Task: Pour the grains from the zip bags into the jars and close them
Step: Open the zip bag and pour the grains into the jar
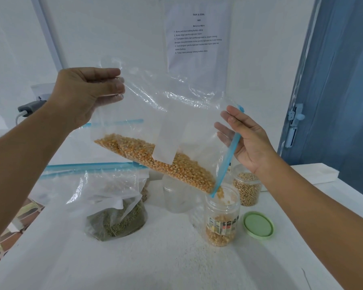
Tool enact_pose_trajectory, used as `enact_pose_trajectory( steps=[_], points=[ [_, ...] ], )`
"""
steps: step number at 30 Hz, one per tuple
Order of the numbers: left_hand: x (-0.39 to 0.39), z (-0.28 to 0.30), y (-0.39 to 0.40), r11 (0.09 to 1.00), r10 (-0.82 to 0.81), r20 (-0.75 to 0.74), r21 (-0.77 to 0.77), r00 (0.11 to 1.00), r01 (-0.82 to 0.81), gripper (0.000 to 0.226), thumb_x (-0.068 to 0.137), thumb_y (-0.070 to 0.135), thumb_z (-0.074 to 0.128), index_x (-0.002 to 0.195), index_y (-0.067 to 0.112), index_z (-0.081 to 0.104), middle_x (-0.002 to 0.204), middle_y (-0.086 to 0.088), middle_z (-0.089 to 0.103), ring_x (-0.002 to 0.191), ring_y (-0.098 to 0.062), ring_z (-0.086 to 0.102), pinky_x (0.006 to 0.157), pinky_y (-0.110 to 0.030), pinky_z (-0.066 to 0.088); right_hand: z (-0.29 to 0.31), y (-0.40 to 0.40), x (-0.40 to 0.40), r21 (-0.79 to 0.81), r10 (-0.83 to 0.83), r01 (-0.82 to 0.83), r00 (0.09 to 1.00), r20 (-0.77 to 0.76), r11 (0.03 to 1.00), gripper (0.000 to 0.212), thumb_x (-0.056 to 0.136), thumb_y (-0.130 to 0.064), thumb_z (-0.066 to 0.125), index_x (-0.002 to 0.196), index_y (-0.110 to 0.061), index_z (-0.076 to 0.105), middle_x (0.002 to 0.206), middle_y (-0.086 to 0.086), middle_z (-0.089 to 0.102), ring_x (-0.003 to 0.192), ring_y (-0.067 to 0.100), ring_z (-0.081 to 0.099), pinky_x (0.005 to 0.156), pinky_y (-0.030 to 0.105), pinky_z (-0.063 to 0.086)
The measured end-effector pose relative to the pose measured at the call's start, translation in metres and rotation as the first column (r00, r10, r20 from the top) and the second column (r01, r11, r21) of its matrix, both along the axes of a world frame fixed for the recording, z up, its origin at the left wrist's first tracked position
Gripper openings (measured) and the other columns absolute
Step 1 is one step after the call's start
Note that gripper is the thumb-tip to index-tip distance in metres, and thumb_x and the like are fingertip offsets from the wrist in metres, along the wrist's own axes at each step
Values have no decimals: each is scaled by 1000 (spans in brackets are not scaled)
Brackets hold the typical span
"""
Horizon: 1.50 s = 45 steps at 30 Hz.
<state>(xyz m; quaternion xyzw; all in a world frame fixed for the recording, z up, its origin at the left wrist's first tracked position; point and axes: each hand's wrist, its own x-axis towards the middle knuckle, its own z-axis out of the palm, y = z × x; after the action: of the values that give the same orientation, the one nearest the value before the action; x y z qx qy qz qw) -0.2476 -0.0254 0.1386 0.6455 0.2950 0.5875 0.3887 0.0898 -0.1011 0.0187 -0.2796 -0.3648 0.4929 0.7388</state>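
Observation:
A clear zip bag of yellow corn kernels [168, 164] hangs tilted over the table, its blue zip edge pointing down to the right. My left hand [86, 93] pinches the bag's upper left corner. My right hand [245, 141] holds the zip edge, fingers nearly straight against the plastic. Kernels fall from the bag's lower corner into an open clear jar [222, 218], which is partly filled with corn. Its green lid [258, 225] lies flat to the jar's right.
A zip bag of green beans [113, 218] slumps at the left on the white table [155, 258]. An empty clear jar [176, 195] and a jar of pale beans [247, 189] stand behind. Another zip bag lies at the far left. An instruction sheet [197, 34] hangs on the wall.

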Motion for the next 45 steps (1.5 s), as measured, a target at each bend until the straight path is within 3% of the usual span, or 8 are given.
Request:
enact_pose_trajectory(
  steps=[22, 36, 45],
  points=[
    [1, 4, 2, 1000, -1, 1, 0, 1000, 1, 26, 77, -3, 82, 98, 11, 81, 95, -11, 80, 97, -26, 76, 89, -35, 62, 3, 0, 2, 10, -5, 5, 1000, -8, 1000, 24, 97, -4, 65, 113, -18, 77, 120, 3, 77, 110, 30, 75, 92, 37, 62],
    [3, 5, -3, 1000, 4, -4, 4, 1000, -4, 42, 79, -2, 80, 120, 0, 72, 94, -8, 80, 96, -25, 76, 88, -34, 62, 1, -1, 1, 7, -3, 3, 1000, -6, 1000, 25, 98, -4, 65, 117, -17, 75, 121, 2, 76, 109, 29, 75, 93, 37, 62],
    [4, 9, -8, 1000, 8, -8, 9, 1000, -8, 41, 78, -1, 81, 118, 1, 73, 95, -8, 80, 98, -27, 76, 88, -34, 62, 2, -1, 1, 12, -4, 4, 1000, -12, 1000, 25, 98, -5, 65, 118, -17, 75, 122, 2, 76, 111, 29, 74, 93, 38, 62]
  ],
)
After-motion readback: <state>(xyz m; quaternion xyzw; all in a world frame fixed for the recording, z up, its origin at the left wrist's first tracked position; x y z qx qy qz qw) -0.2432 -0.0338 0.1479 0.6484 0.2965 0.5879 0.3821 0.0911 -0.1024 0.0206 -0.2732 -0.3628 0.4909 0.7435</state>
